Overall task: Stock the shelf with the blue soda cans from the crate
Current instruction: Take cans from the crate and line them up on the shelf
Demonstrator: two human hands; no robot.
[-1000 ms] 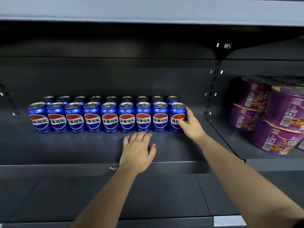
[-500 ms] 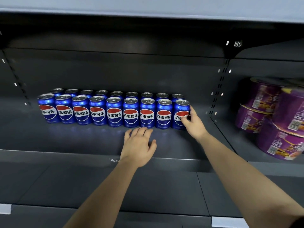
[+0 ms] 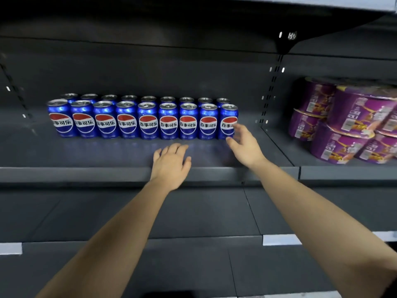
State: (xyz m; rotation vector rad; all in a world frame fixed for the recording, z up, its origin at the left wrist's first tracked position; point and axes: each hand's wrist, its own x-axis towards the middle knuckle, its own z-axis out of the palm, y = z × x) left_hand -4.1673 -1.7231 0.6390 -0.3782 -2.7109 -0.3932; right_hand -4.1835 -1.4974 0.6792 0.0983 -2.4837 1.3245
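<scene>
Eighteen blue soda cans (image 3: pixel 148 122) are seen standing upright on the shelf (image 3: pixel 86 155), set in two straight rows of nine with labels turned outward, so a good part of the stocking is judged to be done. The right hand (image 3: pixel 246 147) is held spread and relaxed, with nothing clasped in it; the end can (image 3: pixel 228 121) of the front row stands just to its left, at the fingertips, and whether skin and metal touch cannot be told. The left hand (image 3: pixel 171 164) is held open and flat low over the bare shelf board, nothing grasped, with the front row just beyond its fingertips. No can is carried by either hand, so the placing of this can is judged to be finished. Bare board is left on the near side of the rows, toward both wrists, so room for a further row is judged to remain. The crate is not shown, so how many cans are left to be brought cannot be told. Well to the right of the right hand, purple tubs (image 3: pixel 348 123) are stacked
</scene>
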